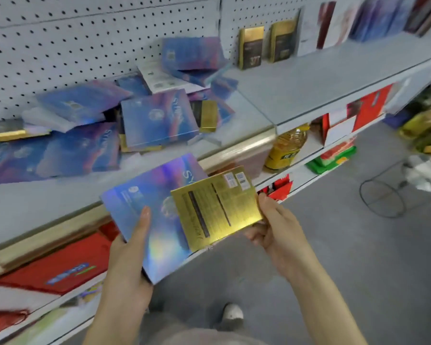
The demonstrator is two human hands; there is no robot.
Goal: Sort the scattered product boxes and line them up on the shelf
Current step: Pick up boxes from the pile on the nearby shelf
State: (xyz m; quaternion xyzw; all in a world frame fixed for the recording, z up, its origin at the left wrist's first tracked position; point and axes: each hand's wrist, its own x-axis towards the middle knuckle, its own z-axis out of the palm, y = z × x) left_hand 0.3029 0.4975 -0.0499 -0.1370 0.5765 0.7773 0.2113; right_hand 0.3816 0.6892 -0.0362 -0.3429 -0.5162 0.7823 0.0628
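On the shelf, a heap of blue and gold boxes lies scattered at its left end. In front of the shelf, the left hand grips a blue box, thumb flat on its face, and the right hand grips a gold box, fingers curled beneath it, overlapping the blue box. Further right on the shelf, two gold boxes stand upright at its back.

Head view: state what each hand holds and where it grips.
Left hand grips the holographic blue box at its near end, thumb on the face. Right hand grips the gold box at its right edge.
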